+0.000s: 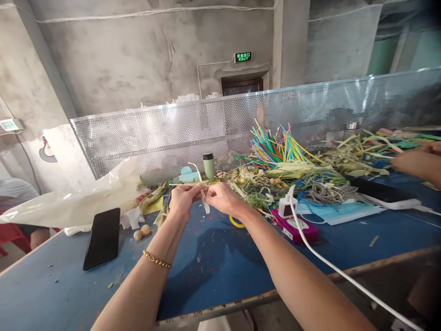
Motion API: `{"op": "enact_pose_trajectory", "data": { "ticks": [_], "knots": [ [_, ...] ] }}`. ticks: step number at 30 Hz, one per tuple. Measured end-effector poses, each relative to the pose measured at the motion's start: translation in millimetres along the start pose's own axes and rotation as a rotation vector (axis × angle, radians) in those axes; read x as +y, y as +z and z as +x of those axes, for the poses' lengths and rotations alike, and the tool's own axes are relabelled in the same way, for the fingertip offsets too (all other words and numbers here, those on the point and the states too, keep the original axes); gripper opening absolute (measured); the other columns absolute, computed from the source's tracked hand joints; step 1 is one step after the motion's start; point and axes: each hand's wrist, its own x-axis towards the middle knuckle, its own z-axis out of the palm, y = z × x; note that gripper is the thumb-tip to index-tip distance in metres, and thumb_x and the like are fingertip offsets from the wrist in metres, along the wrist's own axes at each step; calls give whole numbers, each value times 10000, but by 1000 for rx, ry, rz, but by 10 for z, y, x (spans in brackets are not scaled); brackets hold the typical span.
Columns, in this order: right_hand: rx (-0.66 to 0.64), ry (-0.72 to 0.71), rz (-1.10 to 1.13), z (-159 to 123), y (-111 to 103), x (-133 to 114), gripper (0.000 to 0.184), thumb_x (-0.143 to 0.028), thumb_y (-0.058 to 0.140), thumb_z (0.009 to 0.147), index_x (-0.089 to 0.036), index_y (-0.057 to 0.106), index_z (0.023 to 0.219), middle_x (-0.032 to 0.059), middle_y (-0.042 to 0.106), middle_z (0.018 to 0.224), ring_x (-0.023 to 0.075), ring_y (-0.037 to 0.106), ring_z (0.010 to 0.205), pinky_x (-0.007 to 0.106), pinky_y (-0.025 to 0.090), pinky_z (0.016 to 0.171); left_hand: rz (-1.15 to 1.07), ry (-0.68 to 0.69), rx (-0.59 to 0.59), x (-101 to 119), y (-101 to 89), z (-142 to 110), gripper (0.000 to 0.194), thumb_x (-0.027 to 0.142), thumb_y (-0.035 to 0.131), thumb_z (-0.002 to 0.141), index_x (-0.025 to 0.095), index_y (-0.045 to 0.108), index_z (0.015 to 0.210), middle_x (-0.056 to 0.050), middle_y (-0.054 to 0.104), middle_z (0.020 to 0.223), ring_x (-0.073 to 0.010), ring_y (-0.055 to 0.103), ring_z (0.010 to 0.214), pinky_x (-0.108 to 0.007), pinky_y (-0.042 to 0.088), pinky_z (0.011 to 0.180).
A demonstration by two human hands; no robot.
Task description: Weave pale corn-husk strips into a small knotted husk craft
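Observation:
Over the blue table, my left hand (183,198) pinches a pale corn husk strip (206,206). One end of the strip curves up above the fingers and the other hangs below them. My right hand (222,197) meets the left one, its fingers closed on the same strip; the exact grip is partly hidden. Just behind the hands stands a green bottle with a black lid (208,167). A heap of dried husks and stringy fibres (253,191) spreads to the right of my hands. Beneath my right wrist lies a yellow ring (236,222).
A black phone (102,239) and two small round tan pieces (142,232) lie left, near a plastic bag (86,202). To the right are a magenta box (295,226), a white cable (320,263), a blue mask (339,211) and another person's hand (418,163). A perforated metal screen (165,133) runs behind.

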Motion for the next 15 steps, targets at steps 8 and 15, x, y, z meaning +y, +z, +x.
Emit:
{"op": "enact_pose_trajectory", "data": {
  "ticks": [8,15],
  "knots": [
    [-56,-34,49,-20,29,12,251,-111,635,780,-146,580,538,-47,462,473,80,392,491,254,244,537,-20,-48,44,52,-9,4,312,323,912,598,86,745,713,-140,772,698,-244,745,660,-324,581,641],
    [412,-43,124,120,-67,237,375,-386,575,924,-161,618,627,14,585,601,119,440,576,272,290,571,26,-67,-107,68,26,-39,344,380,891,640,93,760,777,-143,780,744,-235,736,639,-353,582,689]
  ]
}}
